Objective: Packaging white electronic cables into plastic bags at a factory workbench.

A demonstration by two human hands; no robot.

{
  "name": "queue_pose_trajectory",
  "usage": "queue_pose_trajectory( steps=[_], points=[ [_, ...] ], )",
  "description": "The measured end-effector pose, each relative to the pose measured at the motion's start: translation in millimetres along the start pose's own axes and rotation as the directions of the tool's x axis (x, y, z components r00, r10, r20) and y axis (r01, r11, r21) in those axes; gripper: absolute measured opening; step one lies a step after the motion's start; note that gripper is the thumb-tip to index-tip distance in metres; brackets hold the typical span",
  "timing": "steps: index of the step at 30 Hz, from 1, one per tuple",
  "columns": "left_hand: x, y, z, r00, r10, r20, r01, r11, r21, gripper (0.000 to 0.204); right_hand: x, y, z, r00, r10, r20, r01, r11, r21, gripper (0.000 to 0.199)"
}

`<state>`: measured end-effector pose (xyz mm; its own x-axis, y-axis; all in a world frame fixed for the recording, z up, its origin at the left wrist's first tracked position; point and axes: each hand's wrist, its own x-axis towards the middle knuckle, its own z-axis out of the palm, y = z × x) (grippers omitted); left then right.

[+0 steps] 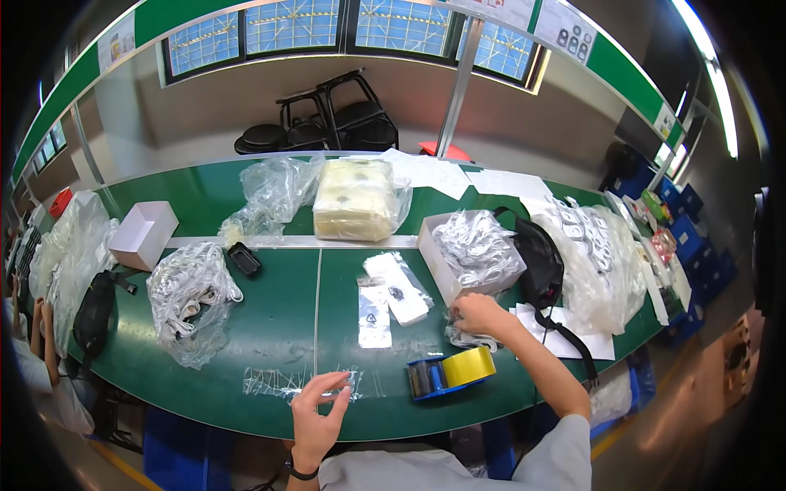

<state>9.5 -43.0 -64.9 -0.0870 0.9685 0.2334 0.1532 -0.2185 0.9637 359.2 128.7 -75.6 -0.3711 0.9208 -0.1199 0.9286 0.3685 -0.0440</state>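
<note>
The right hand (477, 314) touches clear plastic (472, 339) (a nearby pouch (375, 321) bears print).

Loose papers (430, 176) are lying along the far edge of the green worktop (274, 299), right of its middle. A black waist bag (540, 266) is resting toward the right edge, its strap (573, 337) trailing toward the near right corner. A black pouch (96, 311) is lying by the left edge, and a small black object (243, 259) is sitting farther in. Beyond the far edge, black stools (357, 113) are standing jumbled beneath windows (292, 34), and something red (447, 151) is peeking over that edge. Blue bins (686, 236) are standing past the right edge.
</note>
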Motion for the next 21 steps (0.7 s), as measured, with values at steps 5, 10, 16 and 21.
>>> queue_pose_trajectory(
  steps=[5,10,16,21],
  points=[
    [-2,-3,0,0.999,-0.023,0.041,0.022,1.000,0.010,0.020,2,-6,-26,0.991,-0.073,-0.109,0.094,0.975,0.203,0.012],
    [1,-2,1,1.000,0.022,-0.020,-0.022,1.000,0.005,0.020,-12,-35,-78,0.944,0.020,-0.329,0.168,0.830,0.532,0.007],
    [27,24,20,0.983,0.162,-0.086,-0.157,0.985,0.064,0.048,-26,-105,-98,0.850,-0.015,-0.527,0.420,0.622,0.661,0.012],
    [43,26,21,0.940,0.341,0.019,-0.339,0.921,0.192,0.054,-36,-156,-101,0.750,-0.194,-0.633,0.578,0.656,0.485,0.012]
  ],
)
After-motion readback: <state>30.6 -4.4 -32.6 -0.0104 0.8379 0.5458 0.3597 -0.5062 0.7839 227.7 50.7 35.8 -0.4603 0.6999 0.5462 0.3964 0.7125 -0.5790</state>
